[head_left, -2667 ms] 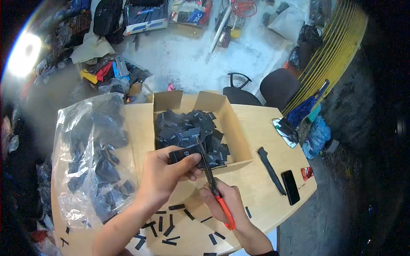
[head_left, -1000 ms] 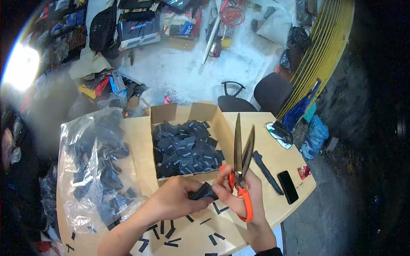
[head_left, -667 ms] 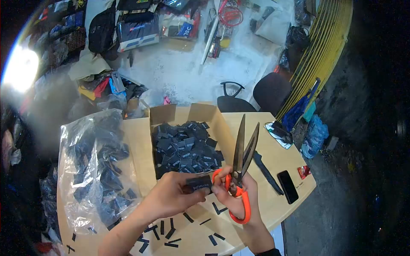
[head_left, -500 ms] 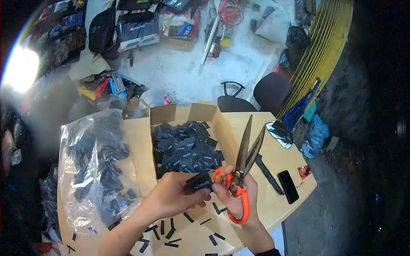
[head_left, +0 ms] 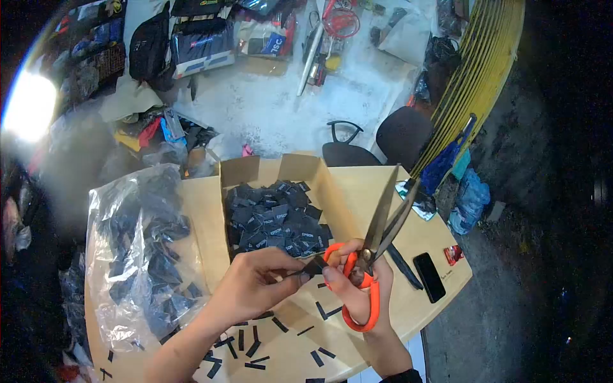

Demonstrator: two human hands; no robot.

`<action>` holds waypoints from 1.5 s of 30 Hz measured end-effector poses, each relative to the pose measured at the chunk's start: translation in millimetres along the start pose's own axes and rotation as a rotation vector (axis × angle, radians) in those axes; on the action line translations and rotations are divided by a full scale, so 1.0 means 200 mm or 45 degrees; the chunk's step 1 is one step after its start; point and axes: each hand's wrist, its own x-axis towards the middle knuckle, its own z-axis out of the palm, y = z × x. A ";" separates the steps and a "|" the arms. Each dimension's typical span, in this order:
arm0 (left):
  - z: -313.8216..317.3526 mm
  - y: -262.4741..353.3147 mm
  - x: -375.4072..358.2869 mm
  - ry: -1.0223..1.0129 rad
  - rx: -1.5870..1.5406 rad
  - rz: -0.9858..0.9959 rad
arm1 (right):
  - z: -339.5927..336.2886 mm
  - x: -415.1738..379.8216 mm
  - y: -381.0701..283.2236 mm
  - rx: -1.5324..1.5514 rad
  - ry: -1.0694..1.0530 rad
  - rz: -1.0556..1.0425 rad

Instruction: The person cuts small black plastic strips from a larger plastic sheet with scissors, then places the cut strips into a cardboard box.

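Holds tag [head_left: 313, 267] in narrow pinch of L hand [head_left: 262, 284], thumb vs. fingers, just in front of box [head_left: 335, 204], up off tabletop [head_left: 204, 210]. Has scissors [head_left: 366, 255] in R hand [head_left: 357, 297], grip curled round orange handles, blades parted, tips up and away, past R side of box. Seems to touch tag's R end w/ thumb of same hand; can't tell if pinching there too. Can't make out any print on tag at this angle. In box, loose heap of similar tags [head_left: 274, 220]; on tabletop below hands, scattered dark strips [head_left: 255, 341]; to L, see-through bag [head_left: 105, 236] w/ dark contents; to R, strap [head_left: 403, 267] and phone [head_left: 429, 277]. Could lose tag b/w hands, prob. b/c of so little to pinch and R fingers busy w/ scissors; poss. drop among strips or into box, hard to find again, dark on dark. Could nick L fingers on open blades if turning scissors inward too fast or letting handles slide. Could crease or skew tag by uneven pull from both ends. Could catch box wall w/ blades, esp. on careless swing L.
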 end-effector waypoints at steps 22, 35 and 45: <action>0.08 0.00 0.00 0.147 -0.522 -0.095 | 0.06 -0.03 0.03 0.333 0.134 0.275; 0.09 0.02 0.01 0.049 -0.358 -0.273 | 0.02 -0.03 0.05 0.089 0.075 0.030; 0.08 0.07 -0.03 0.281 -0.477 -0.158 | -0.02 -0.13 0.03 -0.141 -0.123 0.231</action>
